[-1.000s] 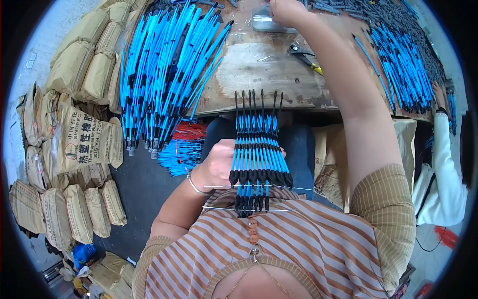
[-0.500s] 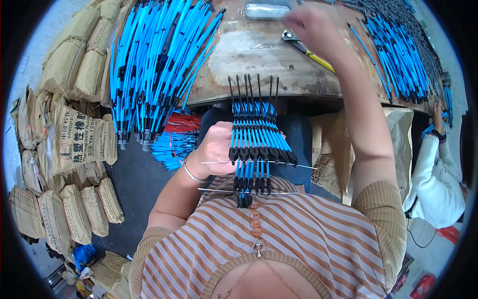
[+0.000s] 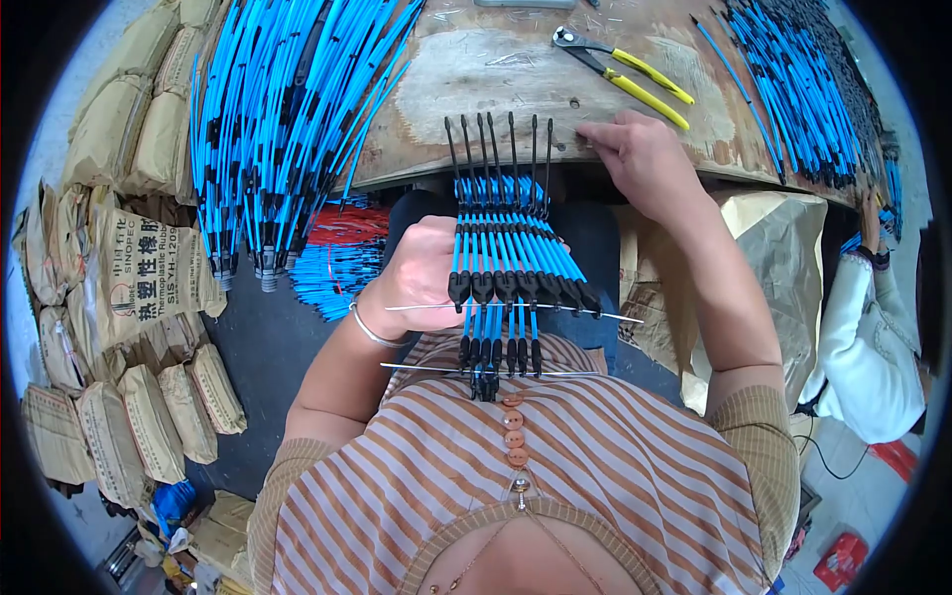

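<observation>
In front of my chest, my left hand (image 3: 426,278) is closed round a row of blue rods with black end pieces (image 3: 521,248). Black tips stick up at its far end. Two thin metal wires (image 3: 620,316) cross the row, one through the black pieces and one lower down against my shirt. My right hand (image 3: 650,164) is over the near edge of the wooden table, right of the upright tips, with thumb and forefinger pinched together; whatever is between them is too small to make out. Just beyond it lie yellow-handled pliers (image 3: 635,84).
A big heap of blue rods (image 3: 288,119) overhangs the table at left, and another pile (image 3: 793,99) lies at right. Small metal pins (image 3: 511,59) and a tray (image 3: 526,3) are farther back. Paper sacks (image 3: 124,129) stack up on the left. A person in a white sleeve (image 3: 873,347) works at right.
My right hand has come down from beside the tray at the back to the table's near edge, uncovering the pliers. My left hand still holds the row of rods.
</observation>
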Action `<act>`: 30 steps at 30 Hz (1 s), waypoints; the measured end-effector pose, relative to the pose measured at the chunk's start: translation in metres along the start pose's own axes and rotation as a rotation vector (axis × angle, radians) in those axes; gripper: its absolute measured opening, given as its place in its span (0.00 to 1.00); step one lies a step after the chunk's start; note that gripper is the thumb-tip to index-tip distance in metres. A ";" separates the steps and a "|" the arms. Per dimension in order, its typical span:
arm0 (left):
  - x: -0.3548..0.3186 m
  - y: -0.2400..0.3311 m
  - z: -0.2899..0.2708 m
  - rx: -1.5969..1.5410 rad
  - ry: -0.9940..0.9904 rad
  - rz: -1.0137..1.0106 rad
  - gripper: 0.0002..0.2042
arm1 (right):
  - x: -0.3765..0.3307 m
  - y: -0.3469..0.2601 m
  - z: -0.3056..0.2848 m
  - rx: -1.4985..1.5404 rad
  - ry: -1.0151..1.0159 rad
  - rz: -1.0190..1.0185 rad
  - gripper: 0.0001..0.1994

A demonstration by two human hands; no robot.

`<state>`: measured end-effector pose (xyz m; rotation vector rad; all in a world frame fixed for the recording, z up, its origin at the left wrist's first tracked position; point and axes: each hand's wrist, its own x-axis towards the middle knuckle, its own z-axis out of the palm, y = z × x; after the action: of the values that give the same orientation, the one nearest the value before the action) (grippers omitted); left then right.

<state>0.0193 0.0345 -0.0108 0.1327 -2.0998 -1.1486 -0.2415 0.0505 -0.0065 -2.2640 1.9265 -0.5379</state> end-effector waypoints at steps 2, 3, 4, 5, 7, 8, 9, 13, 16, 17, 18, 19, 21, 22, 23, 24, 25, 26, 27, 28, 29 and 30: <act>-0.006 -0.008 0.002 -0.004 0.002 0.001 0.12 | 0.002 -0.001 0.002 -0.007 -0.010 -0.002 0.11; -0.006 -0.009 0.002 -0.005 0.002 0.000 0.12 | 0.003 -0.002 0.002 -0.013 -0.011 -0.001 0.11; -0.006 -0.010 0.001 -0.003 -0.006 0.001 0.12 | 0.004 -0.002 0.003 -0.018 -0.013 -0.001 0.10; -0.006 -0.011 0.001 -0.002 -0.015 0.001 0.12 | 0.004 -0.002 0.004 -0.024 -0.016 0.000 0.10; -0.005 -0.010 0.000 0.000 -0.023 0.000 0.11 | 0.005 -0.003 0.004 -0.026 -0.027 0.003 0.10; -0.002 -0.006 -0.002 -0.011 -0.008 -0.003 0.12 | 0.006 -0.003 0.004 -0.027 -0.037 0.007 0.10; 0.001 -0.001 -0.003 -0.022 0.007 -0.006 0.12 | 0.007 -0.003 0.004 -0.029 -0.048 0.010 0.10; 0.000 -0.011 0.003 -0.042 0.027 0.007 0.12 | 0.012 -0.004 0.005 -0.002 -0.032 0.004 0.09; -0.005 -0.015 -0.004 -0.084 0.006 0.020 0.13 | 0.019 0.002 0.007 0.036 -0.019 -0.059 0.09; -0.004 -0.013 -0.007 -0.121 -0.018 0.023 0.13 | 0.022 0.004 0.008 0.056 -0.012 -0.091 0.09; -0.003 -0.012 -0.007 -0.120 -0.016 0.021 0.13 | 0.024 0.005 0.009 0.058 -0.014 -0.093 0.09; -0.002 -0.011 -0.006 -0.144 0.011 0.019 0.13 | 0.027 0.006 0.009 0.072 -0.008 -0.122 0.08; 0.001 -0.009 -0.003 -0.192 0.065 0.015 0.13 | 0.031 0.007 0.011 0.102 0.003 -0.178 0.07; 0.002 -0.008 -0.004 -0.190 0.068 0.013 0.13 | 0.034 0.007 0.012 0.103 0.001 -0.181 0.07; 0.002 -0.007 -0.004 -0.181 0.056 0.011 0.14 | 0.036 0.007 0.012 0.108 0.000 -0.187 0.07; 0.003 -0.006 -0.005 -0.172 0.044 0.009 0.14 | 0.038 0.007 0.013 0.113 0.000 -0.193 0.06; 0.003 -0.006 -0.005 -0.164 0.031 0.007 0.14 | 0.040 0.007 0.014 0.118 -0.001 -0.199 0.06; 0.002 -0.008 -0.005 -0.163 0.033 0.005 0.14 | 0.042 0.007 0.014 0.119 -0.003 -0.201 0.06; 0.000 -0.010 -0.004 -0.153 0.036 0.011 0.14 | 0.043 0.006 0.014 0.117 -0.009 -0.216 0.05; -0.002 -0.012 -0.003 -0.142 0.038 0.017 0.14 | 0.045 0.006 0.013 0.115 -0.015 -0.231 0.05; -0.002 -0.013 -0.003 -0.132 0.041 0.022 0.14 | 0.046 0.005 0.013 0.112 -0.021 -0.246 0.05; -0.003 -0.013 -0.003 -0.132 0.043 0.021 0.14 | 0.048 0.005 0.014 0.113 -0.023 -0.247 0.05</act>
<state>0.0204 0.0263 -0.0217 0.0725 -1.9773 -1.2569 -0.2354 0.0011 -0.0117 -2.4365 1.5720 -0.6283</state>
